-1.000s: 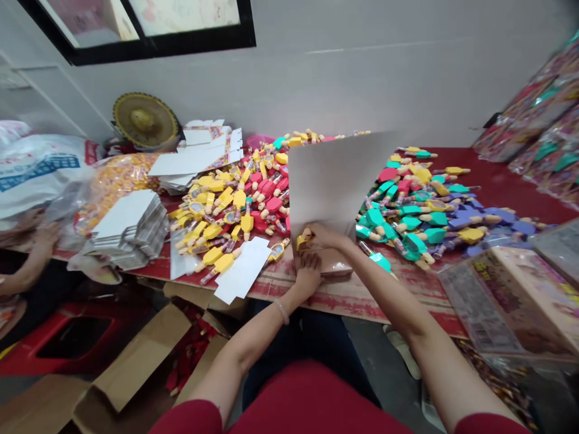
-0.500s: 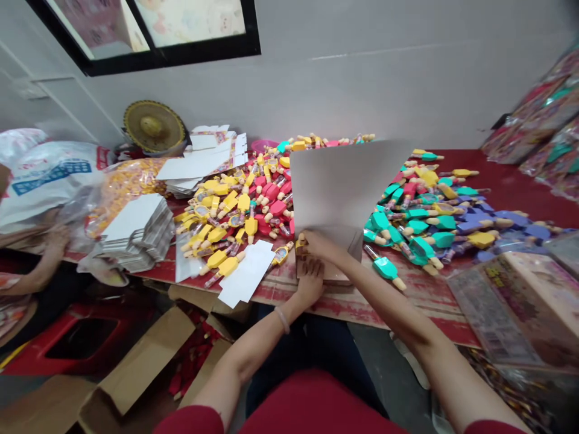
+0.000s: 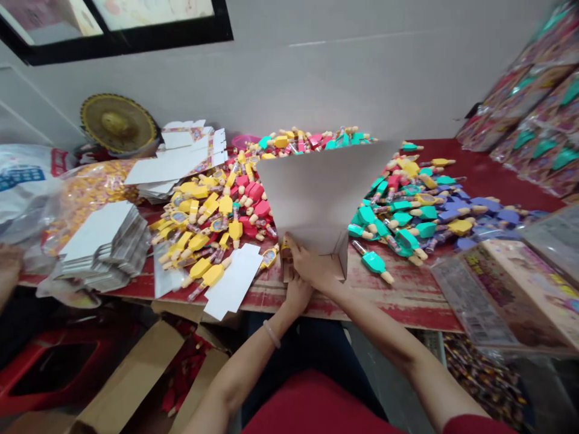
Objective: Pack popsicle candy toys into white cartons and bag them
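An upright-lidded cardboard box [image 3: 323,193], pale grey inside, stands at the table's front edge. My right hand [image 3: 310,260] reaches into its left end, fingers bent down on a yellow popsicle-shaped piece [image 3: 285,250], mostly hidden by the fingers and the box wall. Below it, my left hand [image 3: 298,294] is at the box's front wall, its fingertips partly covered by my right hand. Just left of the box lies another yellow piece with a clear window [image 3: 269,258], beside flat white card [image 3: 235,280]. To the right lies a teal piece with a clear tube [image 3: 374,263].
Piles of yellow pieces [image 3: 199,241], teal pieces [image 3: 407,223] and purple pieces [image 3: 488,211] cover the table. Folded white cartons [image 3: 106,241] are stacked left. A wrapped printed box [image 3: 511,295] sits right. Another person's hand [image 3: 9,265] shows at the left edge.
The view has shifted, so the scene sits further left. My right hand has come lower over my left hand's fingers, which lay spread at the box's front before. The other person's hand has drawn out leftward.
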Action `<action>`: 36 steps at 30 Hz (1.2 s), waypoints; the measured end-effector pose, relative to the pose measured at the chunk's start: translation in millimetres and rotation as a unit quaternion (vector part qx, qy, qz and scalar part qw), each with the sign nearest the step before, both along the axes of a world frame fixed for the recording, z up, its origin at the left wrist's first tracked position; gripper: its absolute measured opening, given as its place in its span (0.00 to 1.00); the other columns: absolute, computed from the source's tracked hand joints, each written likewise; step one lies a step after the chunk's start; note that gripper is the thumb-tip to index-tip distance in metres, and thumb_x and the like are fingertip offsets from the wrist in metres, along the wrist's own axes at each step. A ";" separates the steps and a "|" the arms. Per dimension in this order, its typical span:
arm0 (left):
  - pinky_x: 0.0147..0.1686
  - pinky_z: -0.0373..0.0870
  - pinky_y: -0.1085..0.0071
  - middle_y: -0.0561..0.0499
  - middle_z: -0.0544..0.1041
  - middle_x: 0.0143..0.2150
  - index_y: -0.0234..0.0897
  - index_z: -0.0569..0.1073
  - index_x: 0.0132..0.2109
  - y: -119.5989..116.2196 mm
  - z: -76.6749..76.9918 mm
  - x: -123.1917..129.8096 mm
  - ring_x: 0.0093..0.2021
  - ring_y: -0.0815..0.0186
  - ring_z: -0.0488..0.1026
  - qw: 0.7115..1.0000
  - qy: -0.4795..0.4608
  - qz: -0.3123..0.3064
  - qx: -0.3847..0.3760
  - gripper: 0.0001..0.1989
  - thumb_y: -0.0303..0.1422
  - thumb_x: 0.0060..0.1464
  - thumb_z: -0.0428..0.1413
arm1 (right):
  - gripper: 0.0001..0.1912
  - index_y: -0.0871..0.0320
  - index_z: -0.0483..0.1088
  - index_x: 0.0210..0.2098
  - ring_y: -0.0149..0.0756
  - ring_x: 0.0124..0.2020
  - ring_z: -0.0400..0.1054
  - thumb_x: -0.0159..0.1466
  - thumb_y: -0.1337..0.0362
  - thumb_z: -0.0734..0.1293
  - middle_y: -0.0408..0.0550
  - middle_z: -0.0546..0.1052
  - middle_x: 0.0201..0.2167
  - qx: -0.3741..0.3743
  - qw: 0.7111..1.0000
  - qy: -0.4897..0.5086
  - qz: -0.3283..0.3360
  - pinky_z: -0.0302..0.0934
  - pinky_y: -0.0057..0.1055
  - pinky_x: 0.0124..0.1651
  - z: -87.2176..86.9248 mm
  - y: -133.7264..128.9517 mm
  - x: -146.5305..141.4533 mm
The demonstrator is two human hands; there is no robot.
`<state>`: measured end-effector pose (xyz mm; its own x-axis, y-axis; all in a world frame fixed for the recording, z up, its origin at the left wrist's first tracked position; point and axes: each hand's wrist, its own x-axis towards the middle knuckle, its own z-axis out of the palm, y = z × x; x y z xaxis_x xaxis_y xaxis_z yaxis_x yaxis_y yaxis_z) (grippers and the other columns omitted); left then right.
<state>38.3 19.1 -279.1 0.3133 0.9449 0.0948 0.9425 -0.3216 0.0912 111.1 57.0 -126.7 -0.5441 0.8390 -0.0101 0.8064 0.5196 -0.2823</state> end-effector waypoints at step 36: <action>0.62 0.73 0.52 0.42 0.74 0.66 0.40 0.74 0.65 -144.9 -27.2 -80.8 0.67 0.49 0.71 0.990 0.101 0.079 0.059 0.24 0.36 0.64 0.54 | 0.21 0.65 0.69 0.59 0.49 0.54 0.68 0.74 0.66 0.53 0.68 0.73 0.56 0.067 0.995 0.006 -0.078 0.60 0.40 0.56 -83.4 165.3 42.4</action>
<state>-42.5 -125.8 -306.3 0.1870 0.9696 0.1579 0.9768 -0.1665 -0.1347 153.5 222.3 -210.1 -0.4062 0.9068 0.1127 0.8774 0.4215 -0.2291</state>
